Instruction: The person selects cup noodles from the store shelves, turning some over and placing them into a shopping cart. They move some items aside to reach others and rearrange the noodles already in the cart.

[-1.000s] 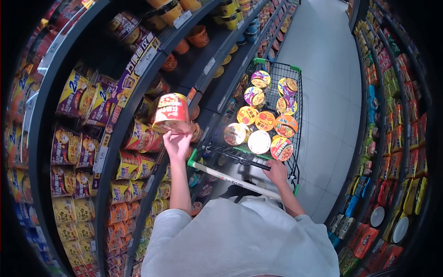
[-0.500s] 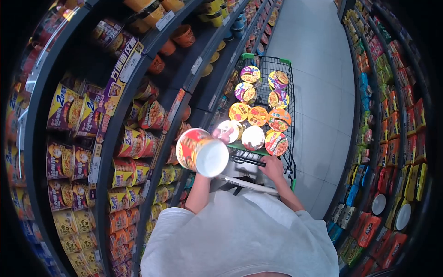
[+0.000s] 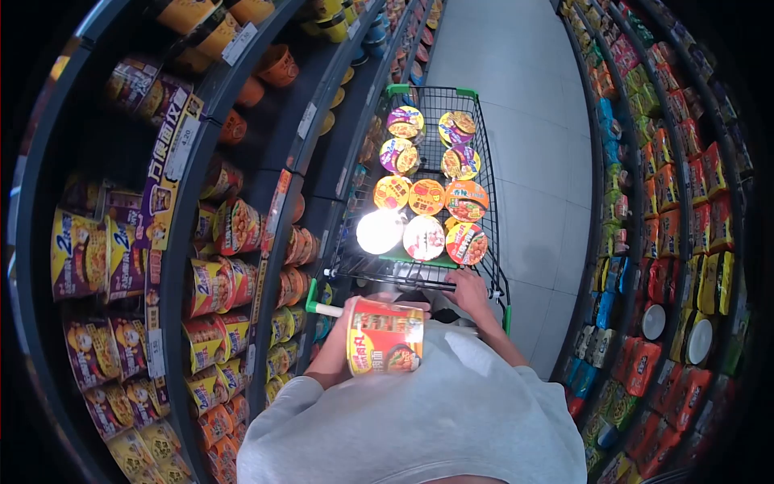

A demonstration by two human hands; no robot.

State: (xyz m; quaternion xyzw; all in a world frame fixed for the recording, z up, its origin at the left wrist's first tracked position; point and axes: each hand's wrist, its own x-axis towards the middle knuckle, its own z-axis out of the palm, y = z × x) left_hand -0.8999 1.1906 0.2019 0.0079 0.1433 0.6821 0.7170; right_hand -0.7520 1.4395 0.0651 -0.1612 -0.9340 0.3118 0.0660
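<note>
head view: our left hand [image 3: 342, 343] now grasps a red and yellow instant noodle cup [image 3: 385, 347] low in the frame, close against our grey shirt [image 3: 419, 427]. the cup is tipped on its side with its printed wall facing up. a second ago that same cup was held high at the noodle shelves [image 3: 234, 242] on the left of the frame. half a second ago it was swinging across with its white bottom towards us, so it has come off the shelf and down to our chest. it is not in the shopping cart [image 3: 431, 90], which stands in the middle of the frame just above the cup, with a layer of noodle bowls [image 3: 427, 198] in its basket. our right hand [image 3: 468, 289] stays clenched on the cart handle [image 3: 322, 309], lower middle. we judge the pick from the shelf done and the cup not yet set down anywhere.
</note>
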